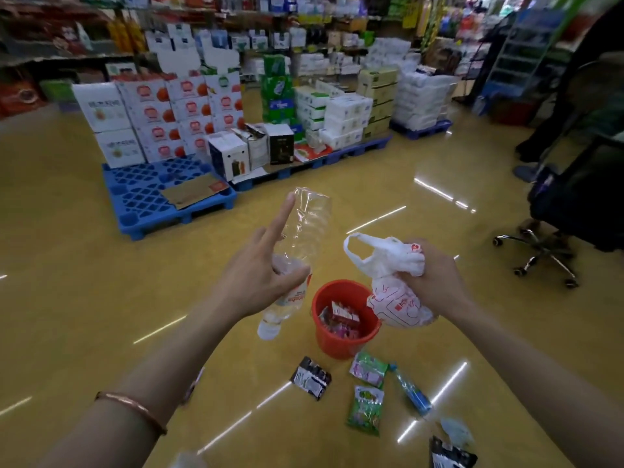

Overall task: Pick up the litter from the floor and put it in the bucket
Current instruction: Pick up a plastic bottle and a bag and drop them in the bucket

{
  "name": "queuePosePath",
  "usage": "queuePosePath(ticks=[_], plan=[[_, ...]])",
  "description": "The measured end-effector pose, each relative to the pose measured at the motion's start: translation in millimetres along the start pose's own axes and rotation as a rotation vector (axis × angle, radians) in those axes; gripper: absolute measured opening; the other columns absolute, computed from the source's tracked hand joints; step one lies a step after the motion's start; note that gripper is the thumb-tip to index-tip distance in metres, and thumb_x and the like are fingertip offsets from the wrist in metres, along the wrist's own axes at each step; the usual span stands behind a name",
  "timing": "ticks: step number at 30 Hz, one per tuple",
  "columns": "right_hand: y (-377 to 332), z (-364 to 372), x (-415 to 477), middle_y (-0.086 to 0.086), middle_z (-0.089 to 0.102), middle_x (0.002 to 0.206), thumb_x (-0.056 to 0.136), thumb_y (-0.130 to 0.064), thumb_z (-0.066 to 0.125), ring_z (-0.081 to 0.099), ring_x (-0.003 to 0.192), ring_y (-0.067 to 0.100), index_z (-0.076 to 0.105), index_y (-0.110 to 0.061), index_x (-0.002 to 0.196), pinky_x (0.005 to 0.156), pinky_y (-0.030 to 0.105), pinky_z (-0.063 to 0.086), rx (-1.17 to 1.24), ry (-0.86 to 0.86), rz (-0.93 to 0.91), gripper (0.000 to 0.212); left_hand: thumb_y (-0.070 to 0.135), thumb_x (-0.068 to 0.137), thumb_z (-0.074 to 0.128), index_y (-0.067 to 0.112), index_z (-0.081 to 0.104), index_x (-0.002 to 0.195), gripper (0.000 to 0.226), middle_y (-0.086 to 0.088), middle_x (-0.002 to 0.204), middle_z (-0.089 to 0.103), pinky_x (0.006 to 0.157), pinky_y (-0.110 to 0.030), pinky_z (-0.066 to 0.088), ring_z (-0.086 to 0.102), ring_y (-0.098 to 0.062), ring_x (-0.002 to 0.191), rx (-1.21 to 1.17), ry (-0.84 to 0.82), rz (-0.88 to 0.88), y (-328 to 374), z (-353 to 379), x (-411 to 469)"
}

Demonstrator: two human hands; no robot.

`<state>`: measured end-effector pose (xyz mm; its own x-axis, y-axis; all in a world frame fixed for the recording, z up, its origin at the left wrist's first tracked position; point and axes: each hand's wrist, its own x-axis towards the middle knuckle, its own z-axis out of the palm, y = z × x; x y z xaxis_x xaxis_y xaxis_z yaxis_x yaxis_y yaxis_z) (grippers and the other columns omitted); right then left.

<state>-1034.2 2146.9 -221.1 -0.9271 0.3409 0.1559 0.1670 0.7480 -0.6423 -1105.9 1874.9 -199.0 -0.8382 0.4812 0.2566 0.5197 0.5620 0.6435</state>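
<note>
A red bucket [341, 339] stands on the yellow floor with red and pink wrappers inside. My left hand [260, 275] holds a crumpled clear plastic bottle [304, 231] just left of the bucket, cap end down, index finger stretched along it. My right hand [435, 275] grips a scrunched white plastic bag [391, 261] with red print above the bucket's right rim. On the floor in front of the bucket lie a black wrapper [311, 377], two green wrappers [366, 411], a blue tube-like wrapper [410, 390] and another black wrapper [450, 454].
A blue pallet [141, 197] with a cardboard sheet lies ahead on the left. Stacked cartons and tissue packs [344, 113] fill pallets behind it. An office chair's wheeled base [540, 251] stands at the right, beside a person's dark legs [540, 143].
</note>
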Motion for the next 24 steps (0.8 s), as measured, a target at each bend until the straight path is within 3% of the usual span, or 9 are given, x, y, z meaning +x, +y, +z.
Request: queuePosePath(ticks=[3,8,13,15,18,20,24], plan=[[2.3,9.2,26.0,-0.003,0.061,0.092,0.083,-0.015,0.067,0.056,0.084,0.016,0.058,-0.014,0.116,0.060,0.019,0.038,0.011,0.060,0.052,0.034,0.046,0.078,0.066,0.066,-0.015,0.132,0.099,-0.003,0.127,0.046,0.075,-0.035,0.053,0.059,-0.012,0.081,-0.041,-0.019,0.053,-17.6,0.8,39.9],[23.7,15.4,55.2,-0.006,0.065,0.094,0.082,-0.029,0.064,0.061,0.089,0.016,0.060,-0.018,0.114,0.068,0.026,0.042,0.014,0.076,0.139,0.033,0.034,0.075,0.072,0.065,-0.013,0.133,0.107,-0.003,0.128,0.045,0.073,-0.036,0.055,0.056,-0.012,0.074,-0.095,-0.157,0.097,-30.9,23.7,94.1],[52.7,17.6,106.9,-0.006,0.066,0.091,0.080,-0.029,0.064,0.062,0.086,0.013,0.061,-0.019,0.112,0.057,0.007,0.039,0.028,0.091,0.213,0.034,0.036,0.075,0.074,0.068,-0.014,0.130,0.109,0.002,0.121,0.045,0.074,-0.034,0.055,0.058,-0.012,0.075,-0.129,-0.226,0.108,-44.9,60.1,160.1],[62.2,19.6,137.7,-0.005,0.068,0.091,0.074,-0.033,0.061,0.063,0.085,0.014,0.061,-0.020,0.111,0.059,0.011,0.043,0.058,0.112,0.195,0.040,0.036,0.075,0.075,0.069,-0.014,0.129,0.109,0.001,0.121,0.046,0.077,-0.036,0.055,0.058,-0.013,0.078,-0.129,-0.237,0.115,-49.1,73.0,187.5],[73.5,20.5,185.3,-0.002,0.065,0.091,0.081,-0.016,0.065,0.062,0.086,0.019,0.060,-0.014,0.109,0.065,0.028,0.046,0.127,0.150,0.213,0.028,0.036,0.075,0.075,0.069,-0.013,0.130,0.109,-0.002,0.123,0.046,0.078,-0.041,0.056,0.061,-0.017,0.081,-0.123,-0.281,0.099,-49.4,83.0,232.0],[79.1,20.2,215.3,-0.003,0.061,0.092,0.083,-0.012,0.064,0.060,0.086,0.019,0.059,-0.013,0.111,0.064,0.024,0.042,0.119,0.139,0.202,0.029,0.036,0.076,0.074,0.069,-0.014,0.129,0.108,-0.002,0.125,0.045,0.076,-0.040,0.056,0.063,-0.017,0.080,-0.104,-0.300,0.099,-47.5,87.0,263.2],[97.4,21.2,267.6,-0.005,0.061,0.093,0.082,-0.024,0.062,0.058,0.085,0.015,0.058,-0.017,0.117,0.058,0.011,0.037,0.108,0.107,0.198,0.036,0.033,0.077,0.073,0.069,-0.014,0.130,0.108,-0.003,0.129,0.044,0.078,-0.041,0.056,0.059,-0.017,0.083,-0.110,-0.269,0.116,-46.8,101.4,318.5]])
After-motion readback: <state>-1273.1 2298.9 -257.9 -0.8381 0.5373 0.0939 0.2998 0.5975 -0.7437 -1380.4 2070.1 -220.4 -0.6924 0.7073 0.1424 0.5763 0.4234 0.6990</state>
